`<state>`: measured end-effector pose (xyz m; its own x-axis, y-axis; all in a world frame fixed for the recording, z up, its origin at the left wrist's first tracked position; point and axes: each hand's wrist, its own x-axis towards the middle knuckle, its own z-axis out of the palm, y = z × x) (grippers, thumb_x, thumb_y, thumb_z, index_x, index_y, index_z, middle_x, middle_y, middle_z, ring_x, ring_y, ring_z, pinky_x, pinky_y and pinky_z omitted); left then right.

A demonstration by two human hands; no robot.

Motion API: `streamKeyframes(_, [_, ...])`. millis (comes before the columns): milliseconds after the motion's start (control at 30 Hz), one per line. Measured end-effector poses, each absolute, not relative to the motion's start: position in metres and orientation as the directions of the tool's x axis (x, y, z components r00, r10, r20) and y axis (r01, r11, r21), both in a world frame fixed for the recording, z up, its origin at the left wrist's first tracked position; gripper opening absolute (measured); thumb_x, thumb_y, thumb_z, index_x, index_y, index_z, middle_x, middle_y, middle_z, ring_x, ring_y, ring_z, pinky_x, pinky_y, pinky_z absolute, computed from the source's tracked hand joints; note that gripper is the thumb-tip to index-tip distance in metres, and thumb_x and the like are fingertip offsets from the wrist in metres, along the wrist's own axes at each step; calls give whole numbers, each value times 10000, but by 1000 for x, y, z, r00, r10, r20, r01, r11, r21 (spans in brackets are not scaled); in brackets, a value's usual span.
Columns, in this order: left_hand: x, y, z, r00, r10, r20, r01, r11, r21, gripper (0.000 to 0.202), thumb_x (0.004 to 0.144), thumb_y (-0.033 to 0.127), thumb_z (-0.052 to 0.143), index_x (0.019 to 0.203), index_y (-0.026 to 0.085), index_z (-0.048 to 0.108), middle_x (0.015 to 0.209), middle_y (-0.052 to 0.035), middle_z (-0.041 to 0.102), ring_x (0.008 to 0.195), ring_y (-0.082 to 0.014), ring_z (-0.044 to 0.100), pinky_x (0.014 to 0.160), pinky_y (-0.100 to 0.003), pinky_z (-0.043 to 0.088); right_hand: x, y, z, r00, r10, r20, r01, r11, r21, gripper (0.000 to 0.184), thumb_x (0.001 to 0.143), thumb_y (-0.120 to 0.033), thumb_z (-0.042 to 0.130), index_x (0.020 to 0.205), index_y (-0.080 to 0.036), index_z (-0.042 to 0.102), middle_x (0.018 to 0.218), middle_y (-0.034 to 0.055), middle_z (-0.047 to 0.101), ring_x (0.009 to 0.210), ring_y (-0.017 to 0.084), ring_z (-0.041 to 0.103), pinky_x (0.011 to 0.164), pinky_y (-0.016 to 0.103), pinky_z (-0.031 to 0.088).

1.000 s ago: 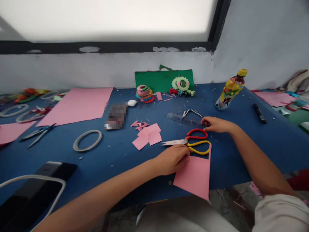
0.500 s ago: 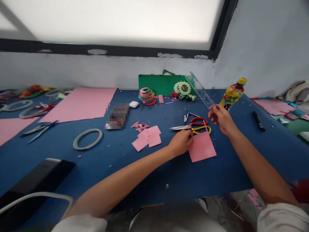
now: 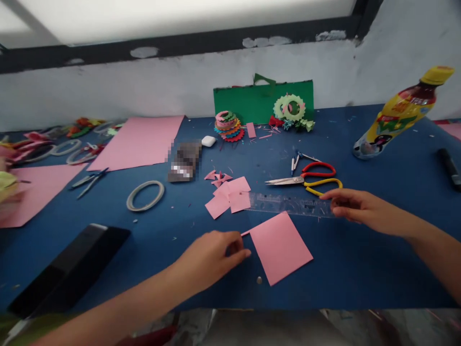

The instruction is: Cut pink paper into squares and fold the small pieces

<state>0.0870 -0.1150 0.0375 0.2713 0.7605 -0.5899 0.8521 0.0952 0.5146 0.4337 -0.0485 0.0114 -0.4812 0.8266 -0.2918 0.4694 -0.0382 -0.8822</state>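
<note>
A square of pink paper lies on the blue table near its front edge, with a narrow strip jutting from its left corner. My left hand is beside that strip, thumb and forefinger apart, the forefinger close to or touching it. Behind the square, a clear plastic ruler lies flat, its left end over several small pink paper pieces. The fingers of my right hand grip the ruler's right end. Just beyond are scissors with one red and one yellow handle loop, and a blue-and-white compass.
A yellow-capped drink bottle and a black marker stand and lie at right. Paper rings sit before a green board. Leftward are a tape ring, a black device, pink sheets and another person's blurred hand.
My right hand has lowered the ruler from the air onto the table. The pink square has turned and come nearer the front edge. My left hand's fingers have spread. The view has shifted.
</note>
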Motion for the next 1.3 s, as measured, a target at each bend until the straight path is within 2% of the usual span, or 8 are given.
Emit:
streamKeyframes(100, [89,-115,36,321,923,-213,896,-223,383,370,827,542,468,904,217,626,943,-94,668,876,-281,612,694,-368,470,440,-45,3,-523,767,-371,595,17,-804,371,846,-473,511,1175,-310,566,820,13,581,691,150,541,581,249,438])
streamKeyframes(200, [104,-122,20,563,826,-35,765,-505,399,627,746,608,555,1218,197,535,1334,-141,493,1219,-364,429,990,-495,351,438,-43,5,-560,722,-407,695,143,-704,324,881,-434,460,1171,-346,575,893,10,626,778,182,587,676,288,469])
streamKeyframes(300, [119,-129,2,680,729,-78,690,-600,404,732,753,602,548,1337,177,431,1439,-141,355,1325,-380,282,1072,-544,218,433,-41,10,-552,725,-413,764,241,-598,344,876,-474,464,1188,-367,559,1011,27,626,844,212,604,713,328,493])
streamKeyframes(467, [122,-124,-7,737,661,-141,651,-637,414,689,824,482,487,1411,167,308,1476,-124,278,1370,-339,193,1109,-535,105,420,-44,9,-560,777,-287,798,413,-438,582,694,-583,666,1199,-317,555,1291,93,476,1145,319,484,918,467,447])
streamKeyframes(633, [110,-96,0,814,569,-118,564,-725,396,628,865,382,448,1418,147,267,1485,-108,267,1377,-277,204,1123,-500,102,393,-48,0,-742,670,-15,624,682,-381,432,821,-381,609,1208,-209,524,1237,104,522,1164,268,470,956,464,428])
streamKeyframes(800, [102,-68,3,897,438,-59,425,-817,389,643,827,372,493,1390,122,311,1473,-102,299,1358,-236,266,1135,-461,116,377,-42,-5,-820,554,142,495,812,-309,277,897,-188,476,1162,-161,553,1126,96,591,1022,207,546,882,392,483])
streamKeyframes(1033, [111,-87,-12,885,445,137,419,-889,185,441,912,292,396,1297,86,458,1379,-99,457,1260,-237,427,1085,-390,276,377,-44,-11,-809,533,248,483,843,-234,254,869,-133,510,1110,-146,590,1099,98,605,968,212,555,830,391,500])
streamKeyframes(1300, [115,-96,-17,781,591,202,561,-806,188,469,895,297,426,1311,83,457,1378,-97,458,1287,-244,390,1102,-379,234,387,-48,-21,-786,542,296,472,837,-278,262,822,-149,605,1084,-150,608,1062,92,627,925,201,570,792,375,503])
